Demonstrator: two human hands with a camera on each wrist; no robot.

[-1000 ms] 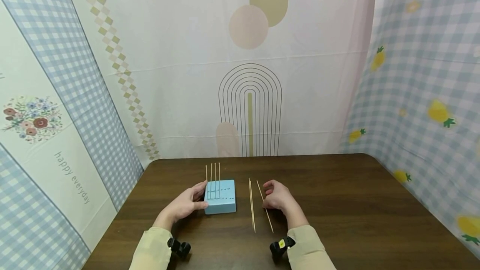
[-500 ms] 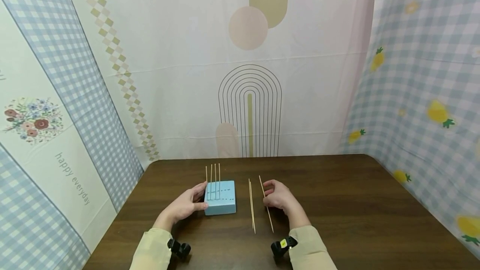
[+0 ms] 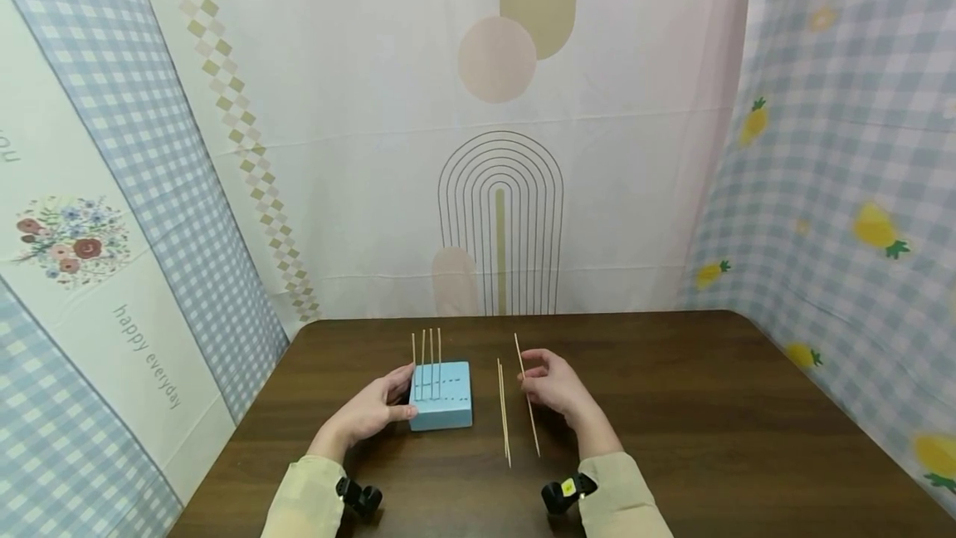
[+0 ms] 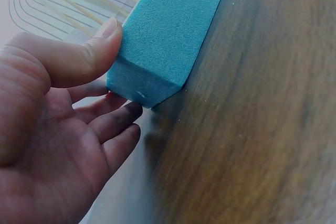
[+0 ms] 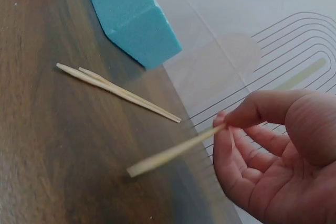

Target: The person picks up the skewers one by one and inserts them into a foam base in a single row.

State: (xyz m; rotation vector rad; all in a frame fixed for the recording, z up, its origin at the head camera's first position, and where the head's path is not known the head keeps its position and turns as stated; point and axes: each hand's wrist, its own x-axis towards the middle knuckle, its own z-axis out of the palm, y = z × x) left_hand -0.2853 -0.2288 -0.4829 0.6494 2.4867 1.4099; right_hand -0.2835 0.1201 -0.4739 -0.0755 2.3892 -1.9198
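Observation:
A blue foam block [image 3: 442,395] sits on the dark wooden table [image 3: 672,405] with several thin wooden sticks [image 3: 426,359] standing upright in it. My left hand [image 3: 371,412] grips the block's left side, thumb on the near corner of the block [image 4: 163,40]. My right hand [image 3: 554,387] pinches one wooden stick [image 3: 526,393] and holds it tilted just above the table; in the right wrist view the stick [image 5: 173,151] juts from the fingertips. Two more sticks [image 3: 504,409] lie flat between the block and the right hand, also seen as the lying pair [image 5: 118,92].
Patterned cloth walls [image 3: 500,148] close in the table at the back and both sides. The block [image 5: 131,11] stands left of centre. Bare wood stretches to the right of my right hand.
My right hand has lifted the pinched stick off the table and moved it slightly up and away. The left hand and block have stayed put.

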